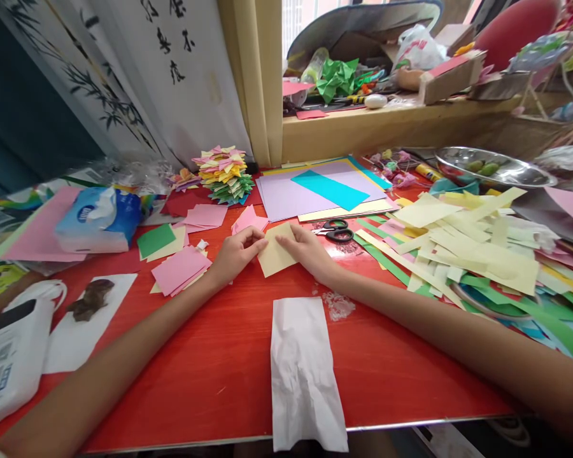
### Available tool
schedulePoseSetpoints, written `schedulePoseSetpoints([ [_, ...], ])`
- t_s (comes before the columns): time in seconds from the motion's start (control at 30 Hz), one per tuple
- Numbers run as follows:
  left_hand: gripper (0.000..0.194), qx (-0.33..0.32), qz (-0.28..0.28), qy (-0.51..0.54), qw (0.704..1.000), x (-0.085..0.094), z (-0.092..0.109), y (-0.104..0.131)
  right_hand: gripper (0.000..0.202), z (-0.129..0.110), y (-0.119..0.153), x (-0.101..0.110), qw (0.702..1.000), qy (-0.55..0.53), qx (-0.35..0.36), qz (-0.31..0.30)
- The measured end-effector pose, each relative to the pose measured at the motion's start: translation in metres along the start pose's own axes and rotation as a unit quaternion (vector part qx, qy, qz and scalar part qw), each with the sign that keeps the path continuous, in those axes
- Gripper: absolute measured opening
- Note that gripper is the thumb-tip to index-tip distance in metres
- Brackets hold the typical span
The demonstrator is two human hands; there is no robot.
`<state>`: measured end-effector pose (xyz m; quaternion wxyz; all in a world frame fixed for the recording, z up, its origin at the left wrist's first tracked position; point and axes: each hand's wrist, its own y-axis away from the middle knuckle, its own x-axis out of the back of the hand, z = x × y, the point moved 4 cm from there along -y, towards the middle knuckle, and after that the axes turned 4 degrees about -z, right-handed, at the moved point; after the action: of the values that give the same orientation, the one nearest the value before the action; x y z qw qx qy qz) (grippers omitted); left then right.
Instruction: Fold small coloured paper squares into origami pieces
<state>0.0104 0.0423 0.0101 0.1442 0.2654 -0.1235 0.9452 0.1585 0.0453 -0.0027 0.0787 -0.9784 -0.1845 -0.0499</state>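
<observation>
Between my two hands is a pale yellow sheet of paper [277,254], lifted at the middle of the red table. My left hand [239,254] pinches its left edge between thumb and fingers. My right hand [310,253] grips the right side, thumb on top. Just beyond my right hand lie black-handled scissors [339,231]. Pink paper squares [181,270] are stacked left of my left hand, with a green square [156,240] behind them. Another small pink stack [249,219] sits behind the held sheet.
A folded white tissue [302,369] hangs over the front edge of the red table [210,375]. Paper strips [477,248] pile up at right, near a metal bowl [494,166]. A folded-paper model [224,175], purple sheets [286,197] and a tissue pack [100,216] stand farther back.
</observation>
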Motion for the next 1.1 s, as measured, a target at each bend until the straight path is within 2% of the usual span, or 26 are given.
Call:
schedulePoseSetpoints([
  [0.17,0.019,0.009,-0.004,0.04,0.999,0.0,-0.002,-0.001,0.032,-0.005,0.002,0.001,0.999,-0.005,0.041,-0.005],
  [0.53,0.018,0.022,0.001,0.113,0.993,0.002,-0.006,-0.002,0.042,-0.01,0.005,-0.002,0.999,0.02,0.037,-0.031],
  [0.73,0.019,0.023,0.014,0.106,0.994,0.002,-0.004,-0.002,0.051,-0.006,0.003,-0.002,0.999,0.043,0.014,-0.031],
  [0.87,0.02,0.024,0.014,0.102,0.994,0.002,-0.004,-0.002,0.047,-0.004,0.001,-0.004,0.997,0.051,0.025,-0.054],
  [1.1,0.022,0.015,0.016,0.076,0.997,0.002,-0.005,-0.002,0.038,-0.005,0.0,-0.003,0.998,0.028,0.011,-0.056],
])
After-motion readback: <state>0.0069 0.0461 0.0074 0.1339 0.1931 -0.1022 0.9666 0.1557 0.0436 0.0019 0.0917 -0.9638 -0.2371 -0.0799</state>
